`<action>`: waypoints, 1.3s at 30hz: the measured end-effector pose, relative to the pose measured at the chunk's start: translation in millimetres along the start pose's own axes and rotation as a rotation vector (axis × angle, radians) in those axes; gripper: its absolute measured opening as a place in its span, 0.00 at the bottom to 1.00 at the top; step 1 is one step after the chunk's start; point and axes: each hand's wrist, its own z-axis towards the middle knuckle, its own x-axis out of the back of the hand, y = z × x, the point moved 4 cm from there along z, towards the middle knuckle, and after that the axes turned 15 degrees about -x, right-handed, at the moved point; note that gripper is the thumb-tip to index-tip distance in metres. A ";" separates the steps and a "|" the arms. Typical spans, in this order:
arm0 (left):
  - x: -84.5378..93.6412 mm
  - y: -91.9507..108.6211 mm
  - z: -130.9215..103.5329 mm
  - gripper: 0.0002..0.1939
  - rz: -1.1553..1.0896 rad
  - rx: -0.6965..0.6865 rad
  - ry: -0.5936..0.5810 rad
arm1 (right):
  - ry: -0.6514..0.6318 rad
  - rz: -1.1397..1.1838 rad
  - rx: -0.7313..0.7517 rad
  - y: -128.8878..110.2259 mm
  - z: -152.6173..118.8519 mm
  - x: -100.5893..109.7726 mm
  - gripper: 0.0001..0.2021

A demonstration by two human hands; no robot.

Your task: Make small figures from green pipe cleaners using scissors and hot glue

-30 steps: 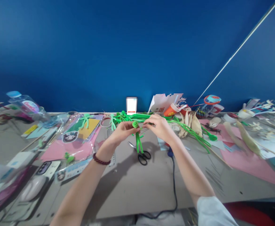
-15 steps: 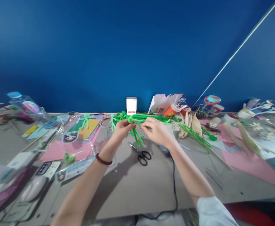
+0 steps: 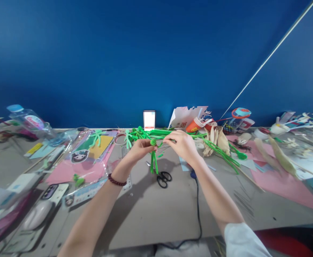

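Note:
Between my hands is a small figure of green pipe cleaners [image 3: 153, 142], with a coiled round top and long strands hanging down. My left hand [image 3: 140, 149] pinches it just below the coil. My right hand [image 3: 181, 142] is closed at its right side, fingertips together on a short green pipe cleaner end that sticks out there. Under the hanging strands lie black-handled scissors [image 3: 163, 179], their blades partly covered. A pile of loose green pipe cleaners [image 3: 142, 132] lies behind my hands.
A lit phone [image 3: 149, 119] stands against the blue wall. Left are pink paper [image 3: 62, 173], a mouse [image 3: 38, 214] and a water bottle [image 3: 29, 119]. An orange cup [image 3: 194, 125] and dried husks [image 3: 222, 141] sit at right. A black cable [image 3: 199, 210] runs over the front edge.
The green figure has turned so its strands hang straighter, now over the scissors. My left hand has shifted slightly right, and my right hand has moved slightly up and right.

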 end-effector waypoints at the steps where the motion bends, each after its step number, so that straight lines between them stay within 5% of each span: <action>1: 2.4 -1.9 1.0 0.09 0.026 0.003 0.042 | 0.004 0.013 0.008 -3.3 -1.4 0.1 0.06; 8: 21.7 -10.9 7.0 0.10 0.009 -0.038 0.319 | -0.154 0.122 -0.020 -5.7 -4.2 -20.9 0.06; 17: 9.4 -20.8 6.1 0.10 -0.337 0.131 0.162 | -0.115 0.106 -0.024 12.8 7.6 -25.1 0.06; 25: 11.2 -13.9 5.7 0.09 -0.526 0.144 0.228 | -0.111 0.096 -0.042 15.2 7.9 -20.7 0.05; 39: 2.2 -15.4 4.2 0.14 -0.328 0.066 0.247 | -0.116 0.092 -0.024 13.6 6.8 -19.2 0.05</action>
